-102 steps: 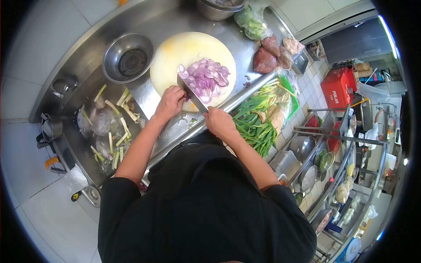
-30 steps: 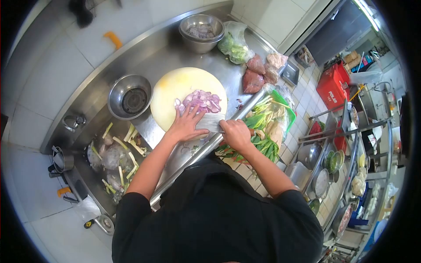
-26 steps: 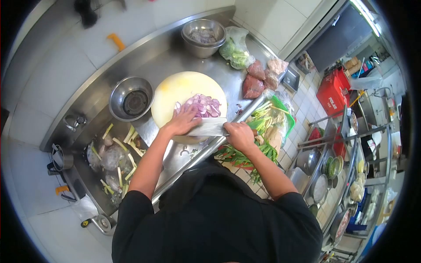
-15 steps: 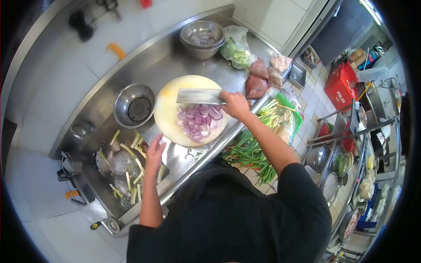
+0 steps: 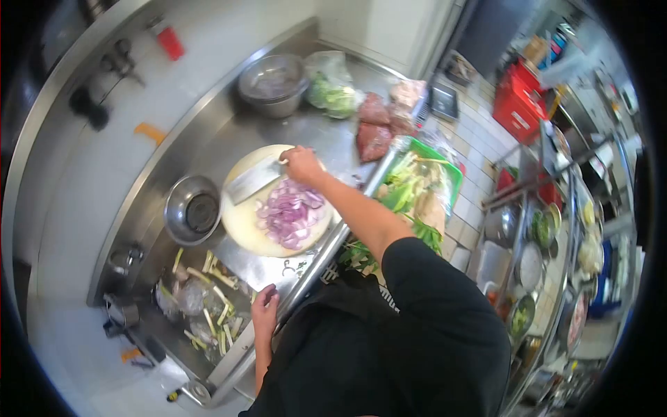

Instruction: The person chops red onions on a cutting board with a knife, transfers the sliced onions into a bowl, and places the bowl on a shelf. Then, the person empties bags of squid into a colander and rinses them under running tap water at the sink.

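Observation:
My right hand is closed round the handle of a cleaver. The broad blade lies over the far left part of a round pale cutting board. Sliced red onion is heaped on the board, just nearer to me than the blade. My left hand is by the front edge of the steel counter, below the board, with loosely bent fingers apart and nothing visible in them. Left of the board stands a steel bowl with a dark round bottom.
A sink at the left holds spring onion stalks and plastic bags. Stacked steel bowls, bagged greens and bagged meat stand at the back. Right of the counter edge is a green crate with vegetables.
The cleaver has turned from level to slanting, its blade tip now lower left. My left hand has come down from beside the board towards the counter's front edge. The view has shifted.

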Demonstrator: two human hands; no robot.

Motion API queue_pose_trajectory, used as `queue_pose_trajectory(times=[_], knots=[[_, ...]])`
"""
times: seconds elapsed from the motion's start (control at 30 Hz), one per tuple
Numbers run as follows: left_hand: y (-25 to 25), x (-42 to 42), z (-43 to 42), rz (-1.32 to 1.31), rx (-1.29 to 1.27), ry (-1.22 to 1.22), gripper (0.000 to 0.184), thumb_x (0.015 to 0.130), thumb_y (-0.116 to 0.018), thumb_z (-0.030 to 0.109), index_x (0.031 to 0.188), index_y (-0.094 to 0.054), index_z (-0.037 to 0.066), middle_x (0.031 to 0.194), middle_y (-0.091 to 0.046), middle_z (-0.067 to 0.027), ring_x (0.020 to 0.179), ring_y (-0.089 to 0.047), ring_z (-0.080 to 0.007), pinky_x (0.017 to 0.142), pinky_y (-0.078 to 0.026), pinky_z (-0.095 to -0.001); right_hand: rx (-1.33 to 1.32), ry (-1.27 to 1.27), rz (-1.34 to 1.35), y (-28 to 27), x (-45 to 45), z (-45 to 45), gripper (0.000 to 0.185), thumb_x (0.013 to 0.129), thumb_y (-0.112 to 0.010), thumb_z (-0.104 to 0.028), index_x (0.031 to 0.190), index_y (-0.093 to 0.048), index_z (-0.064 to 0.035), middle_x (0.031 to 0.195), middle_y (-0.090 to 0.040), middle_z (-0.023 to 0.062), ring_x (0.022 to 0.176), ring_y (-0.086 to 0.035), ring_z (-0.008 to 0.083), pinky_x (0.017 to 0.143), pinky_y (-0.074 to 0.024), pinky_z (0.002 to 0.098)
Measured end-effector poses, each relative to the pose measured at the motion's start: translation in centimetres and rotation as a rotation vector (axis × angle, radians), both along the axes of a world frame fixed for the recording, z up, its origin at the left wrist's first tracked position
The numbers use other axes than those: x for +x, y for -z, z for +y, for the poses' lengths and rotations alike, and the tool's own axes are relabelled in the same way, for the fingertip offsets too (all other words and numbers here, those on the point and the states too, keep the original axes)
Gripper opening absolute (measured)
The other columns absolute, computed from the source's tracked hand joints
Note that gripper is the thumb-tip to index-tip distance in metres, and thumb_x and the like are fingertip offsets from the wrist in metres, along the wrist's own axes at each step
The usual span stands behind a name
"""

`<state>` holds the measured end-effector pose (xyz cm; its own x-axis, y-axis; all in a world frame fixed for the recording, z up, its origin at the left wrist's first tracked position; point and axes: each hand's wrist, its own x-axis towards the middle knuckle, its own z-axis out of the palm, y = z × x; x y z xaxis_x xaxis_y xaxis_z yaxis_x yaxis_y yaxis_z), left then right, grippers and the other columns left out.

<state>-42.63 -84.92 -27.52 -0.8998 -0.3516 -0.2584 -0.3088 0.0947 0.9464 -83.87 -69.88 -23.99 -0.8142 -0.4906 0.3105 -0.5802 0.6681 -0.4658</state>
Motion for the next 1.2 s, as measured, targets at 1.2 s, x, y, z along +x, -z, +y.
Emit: queue_pose_trajectory(times=[1.2], knots=[[-1.3,-0.9,35.4,0.217,-0.393,1.505,0.027,0.091,-0.067,0.01,0.116,-0.068,-0.001,0.113,-0.07,-0.019,0.104,-0.069,-0.0339,0.092,-0.054,-0.0387,0.631,2.69,0.076,-19.4,100.3,62.4,0.059,0.081,-0.082,-0.038,0.125,-0.067,-0.0007,0.122,-0.068,0.0215,0.116,-0.062,0.0379,0.099,-0.049,0.0464]])
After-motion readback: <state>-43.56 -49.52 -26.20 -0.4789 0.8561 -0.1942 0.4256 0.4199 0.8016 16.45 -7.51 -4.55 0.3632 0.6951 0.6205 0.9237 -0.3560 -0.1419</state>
